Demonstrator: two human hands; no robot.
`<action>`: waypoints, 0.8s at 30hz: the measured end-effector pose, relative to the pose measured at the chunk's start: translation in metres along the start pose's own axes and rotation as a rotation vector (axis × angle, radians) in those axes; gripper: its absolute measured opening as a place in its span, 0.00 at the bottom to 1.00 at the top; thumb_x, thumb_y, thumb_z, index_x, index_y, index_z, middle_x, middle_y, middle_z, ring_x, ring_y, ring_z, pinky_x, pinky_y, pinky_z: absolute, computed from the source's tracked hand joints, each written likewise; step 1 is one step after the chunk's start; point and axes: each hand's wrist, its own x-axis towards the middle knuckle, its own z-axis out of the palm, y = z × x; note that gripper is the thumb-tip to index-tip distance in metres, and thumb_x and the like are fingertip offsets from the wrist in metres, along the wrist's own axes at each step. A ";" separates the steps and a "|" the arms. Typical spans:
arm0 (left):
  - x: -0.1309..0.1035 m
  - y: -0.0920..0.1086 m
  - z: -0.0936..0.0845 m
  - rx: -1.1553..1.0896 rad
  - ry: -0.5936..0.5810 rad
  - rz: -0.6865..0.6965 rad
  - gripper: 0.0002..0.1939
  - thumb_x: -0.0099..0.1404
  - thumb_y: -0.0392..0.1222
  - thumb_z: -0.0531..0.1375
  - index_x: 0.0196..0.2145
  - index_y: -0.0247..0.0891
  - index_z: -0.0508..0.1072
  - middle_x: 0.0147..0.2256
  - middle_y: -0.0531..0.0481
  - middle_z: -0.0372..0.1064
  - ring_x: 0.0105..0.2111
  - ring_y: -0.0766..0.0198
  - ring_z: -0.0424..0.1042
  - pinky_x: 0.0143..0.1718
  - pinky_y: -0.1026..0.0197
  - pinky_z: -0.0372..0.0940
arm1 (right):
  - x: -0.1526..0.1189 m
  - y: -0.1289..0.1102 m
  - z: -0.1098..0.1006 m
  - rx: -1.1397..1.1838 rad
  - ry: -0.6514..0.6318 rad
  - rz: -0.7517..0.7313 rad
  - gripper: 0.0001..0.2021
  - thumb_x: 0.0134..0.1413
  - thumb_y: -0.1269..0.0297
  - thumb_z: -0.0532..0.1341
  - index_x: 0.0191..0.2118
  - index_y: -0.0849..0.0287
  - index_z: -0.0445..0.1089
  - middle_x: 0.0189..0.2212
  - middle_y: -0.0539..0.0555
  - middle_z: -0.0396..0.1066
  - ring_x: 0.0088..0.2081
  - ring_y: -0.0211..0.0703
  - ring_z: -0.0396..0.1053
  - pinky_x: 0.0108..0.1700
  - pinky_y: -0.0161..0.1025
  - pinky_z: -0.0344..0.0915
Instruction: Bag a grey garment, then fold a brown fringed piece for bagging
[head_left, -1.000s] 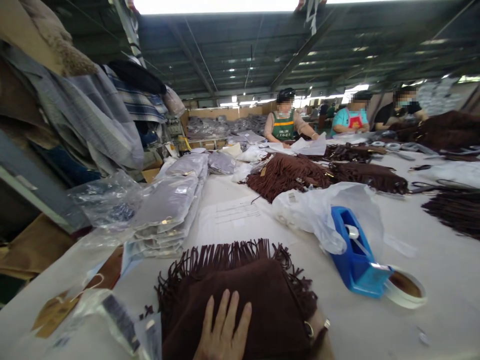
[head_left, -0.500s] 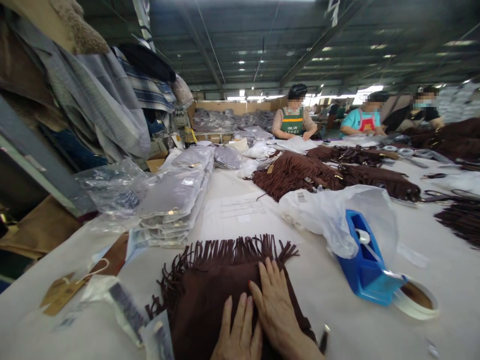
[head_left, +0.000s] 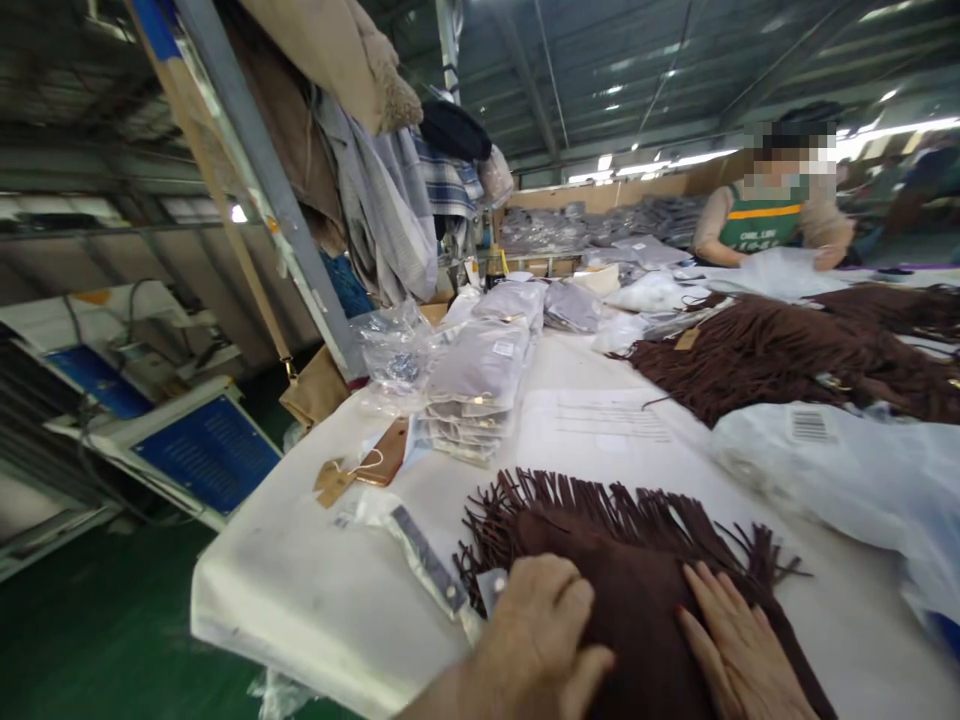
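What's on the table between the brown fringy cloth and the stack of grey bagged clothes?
In the head view, only bare white table separates the fringed cloth from the stack.

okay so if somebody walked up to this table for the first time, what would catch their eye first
First the dark brown fringed fabric at the near edge of the white table, with the left hand curled on its left side and the right hand flat on it. Next a larger heap of brown fringed pieces farther back on the right, and a stack of grey bagged items mid-table. At the far end, a person in a green apron handles white sheets.
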 end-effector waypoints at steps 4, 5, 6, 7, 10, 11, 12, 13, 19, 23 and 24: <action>-0.032 -0.030 -0.041 0.052 -0.239 -0.224 0.03 0.60 0.38 0.55 0.34 0.38 0.65 0.33 0.48 0.67 0.34 0.58 0.68 0.38 0.54 0.65 | 0.004 -0.004 -0.004 0.032 0.012 0.006 0.19 0.53 0.74 0.44 0.39 0.61 0.72 0.52 0.67 0.65 0.62 0.61 0.47 0.50 0.60 0.59; -0.043 -0.032 -0.043 0.053 -0.253 -0.274 0.02 0.60 0.38 0.55 0.33 0.38 0.65 0.32 0.49 0.67 0.34 0.59 0.68 0.37 0.55 0.65 | 0.004 -0.004 -0.004 0.040 0.013 0.003 0.19 0.53 0.73 0.45 0.39 0.61 0.72 0.51 0.67 0.65 0.62 0.61 0.47 0.50 0.60 0.59; -0.052 -0.032 -0.044 0.044 -0.269 -0.331 0.02 0.61 0.38 0.54 0.32 0.38 0.65 0.31 0.49 0.67 0.33 0.59 0.68 0.36 0.56 0.64 | 0.004 -0.004 -0.003 0.048 0.005 0.000 0.19 0.53 0.73 0.45 0.38 0.61 0.73 0.51 0.67 0.65 0.62 0.61 0.46 0.50 0.60 0.59; -0.059 -0.031 -0.044 0.033 -0.296 -0.392 0.02 0.61 0.38 0.53 0.32 0.39 0.65 0.30 0.49 0.68 0.32 0.60 0.69 0.35 0.57 0.64 | 0.004 -0.003 -0.002 0.056 -0.005 -0.006 0.19 0.53 0.73 0.44 0.38 0.61 0.73 0.50 0.67 0.66 0.62 0.62 0.46 0.49 0.61 0.59; -0.063 -0.026 -0.044 0.023 -0.394 -0.570 0.03 0.61 0.38 0.53 0.30 0.39 0.66 0.29 0.51 0.68 0.29 0.61 0.69 0.33 0.58 0.63 | 0.004 -0.002 -0.001 0.073 -0.019 0.009 0.21 0.53 0.73 0.44 0.37 0.59 0.74 0.50 0.65 0.67 0.62 0.61 0.45 0.48 0.61 0.60; -0.057 -0.025 -0.044 0.036 -0.392 -0.606 0.03 0.60 0.38 0.54 0.30 0.39 0.67 0.29 0.51 0.69 0.30 0.60 0.69 0.34 0.57 0.64 | 0.003 -0.001 -0.002 0.080 -0.030 0.014 0.21 0.53 0.72 0.43 0.38 0.58 0.74 0.50 0.64 0.67 0.62 0.61 0.45 0.48 0.61 0.60; -0.050 -0.025 -0.043 0.048 -0.366 -0.612 0.03 0.60 0.36 0.54 0.31 0.39 0.68 0.31 0.51 0.69 0.32 0.60 0.69 0.36 0.57 0.64 | 0.003 0.000 -0.003 0.090 -0.051 0.014 0.21 0.53 0.71 0.44 0.38 0.57 0.74 0.50 0.62 0.67 0.62 0.61 0.45 0.48 0.61 0.61; -0.040 -0.026 -0.040 0.043 -0.330 -0.576 0.05 0.59 0.34 0.54 0.33 0.39 0.68 0.33 0.50 0.69 0.35 0.59 0.69 0.39 0.56 0.63 | 0.002 0.001 -0.004 0.101 -0.078 0.011 0.21 0.54 0.70 0.44 0.40 0.56 0.74 0.51 0.61 0.67 0.62 0.60 0.45 0.48 0.60 0.61; 0.014 -0.069 -0.008 -0.096 -0.385 -0.275 0.12 0.61 0.36 0.56 0.43 0.41 0.69 0.44 0.49 0.69 0.45 0.60 0.66 0.49 0.56 0.61 | 0.002 -0.001 -0.004 0.104 -0.062 0.041 0.21 0.54 0.72 0.44 0.39 0.59 0.74 0.52 0.63 0.66 0.62 0.61 0.47 0.50 0.61 0.59; 0.018 -0.099 -0.010 0.035 -0.267 -0.502 0.13 0.62 0.31 0.49 0.41 0.29 0.70 0.42 0.35 0.68 0.45 0.49 0.65 0.46 0.41 0.59 | 0.007 -0.005 -0.004 0.075 -0.020 0.031 0.20 0.53 0.73 0.45 0.37 0.60 0.74 0.49 0.64 0.68 0.62 0.61 0.45 0.50 0.61 0.58; 0.015 -0.100 -0.014 0.030 -0.243 -0.518 0.14 0.62 0.30 0.49 0.43 0.28 0.69 0.44 0.34 0.67 0.47 0.50 0.64 0.48 0.43 0.59 | 0.009 -0.005 -0.006 0.073 -0.033 0.019 0.20 0.53 0.73 0.45 0.37 0.59 0.74 0.49 0.64 0.68 0.62 0.61 0.45 0.50 0.60 0.59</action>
